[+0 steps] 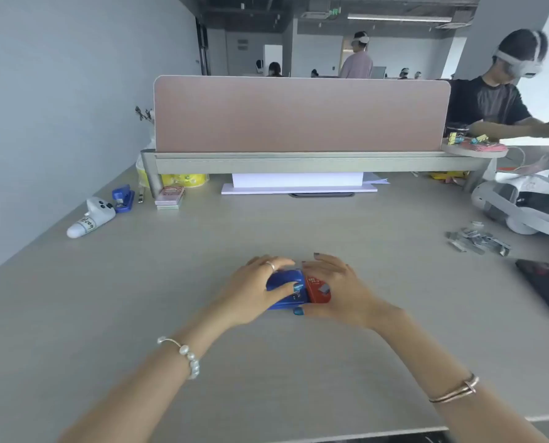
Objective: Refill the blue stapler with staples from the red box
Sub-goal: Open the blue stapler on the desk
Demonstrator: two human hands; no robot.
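The blue stapler (pixel 286 290) lies on the grey table near its middle, a little in front of me. My left hand (pixel 255 290) wraps over its left side, thumb across the top. Right against the stapler sits the small red box (pixel 318 290), with a grey strip of staples showing on its top. My right hand (pixel 338 289) cups the box from the right, fingers curled behind it and thumb under its front edge. The far sides of both objects are hidden by my fingers.
A loose pile of staples (pixel 478 241) lies at the right, next to a white headset (pixel 519 203). A second blue stapler (pixel 123 198), a white controller (pixel 89 219) and small boxes (pixel 170 197) sit at the back left. A pink divider (pixel 298 115) stands behind; another person works beyond it.
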